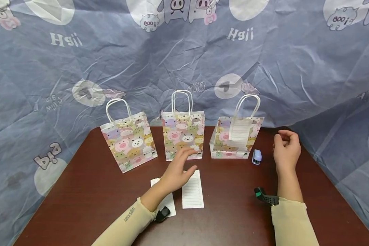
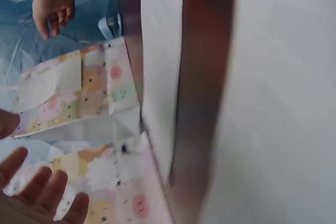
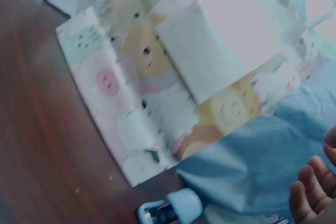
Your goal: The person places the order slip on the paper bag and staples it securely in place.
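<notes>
My left hand (image 1: pixel 177 172) hovers over the two lined paper slips, its fingers spread and holding nothing. One slip (image 1: pixel 192 191) lies just beneath the thumb; the other paper slip (image 1: pixel 169 201) is partly hidden under my wrist. Behind that hand stands the middle animal-print gift bag (image 1: pixel 182 136). On the far right, my right hand (image 1: pixel 286 150) is raised with loosely bent fingers and nothing in them. Beside it a small light-blue stapler (image 1: pixel 256 157) sits on the table. The right gift bag (image 1: pixel 221 136) has a lined slip (image 1: pixel 239 131) against its front near the top edge.
A left gift bag (image 1: pixel 129 143) with the same print leans slightly to one side. All three bags have white looped handles. They stand along the back of the dark red-brown table (image 1: pixel 230 212), before a grey-blue patterned cloth backdrop (image 1: pixel 160 61).
</notes>
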Tool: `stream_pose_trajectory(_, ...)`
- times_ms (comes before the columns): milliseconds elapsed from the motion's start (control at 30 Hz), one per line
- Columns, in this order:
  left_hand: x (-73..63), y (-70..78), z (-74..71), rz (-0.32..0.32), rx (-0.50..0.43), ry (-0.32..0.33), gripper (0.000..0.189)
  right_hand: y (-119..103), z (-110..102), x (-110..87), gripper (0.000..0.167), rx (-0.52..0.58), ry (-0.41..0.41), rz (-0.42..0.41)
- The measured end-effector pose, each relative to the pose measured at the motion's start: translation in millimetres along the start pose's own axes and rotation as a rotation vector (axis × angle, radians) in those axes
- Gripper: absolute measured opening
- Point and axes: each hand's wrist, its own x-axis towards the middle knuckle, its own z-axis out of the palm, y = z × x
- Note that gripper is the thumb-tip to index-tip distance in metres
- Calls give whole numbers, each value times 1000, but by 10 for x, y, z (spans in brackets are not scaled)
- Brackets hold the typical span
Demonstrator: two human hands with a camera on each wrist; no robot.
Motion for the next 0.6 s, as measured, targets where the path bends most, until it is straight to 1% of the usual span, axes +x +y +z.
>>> stream_pose_trajectory(67, -52, -20, 19, -81, -58, -8, 48, -72, 4, -22, 16, 98, 14, -33)
stream_pose_trajectory(200, -108, -71, 25, -188, -186, -13, 46, -196, 35, -64, 17, 293, 18, -107)
stream_pose_trajectory(267, -125, -107, 32, -240, -262, -13, 45, -239, 53, -83, 17, 348, 14, -148)
stream_pose_trajectory(333, -134, -161, 49, -278, -346, -10, 44, -279, 70, -106, 16, 358, 8, -191)
stream_pose_trajectory(400, -141, -228, 74, -302, -426, -6, 43, -316, 87, -130, 17, 363, -6, -227)
stream_pose_trajectory(467, -148, -307, 100, -297, -502, -5, 41, -357, 104, -157, 17, 376, -25, -252)
stream_pose_trajectory(600, -189, -439, 117, -290, -572, -12, 41, -439, 136, -221, 16, 401, -63, -278)
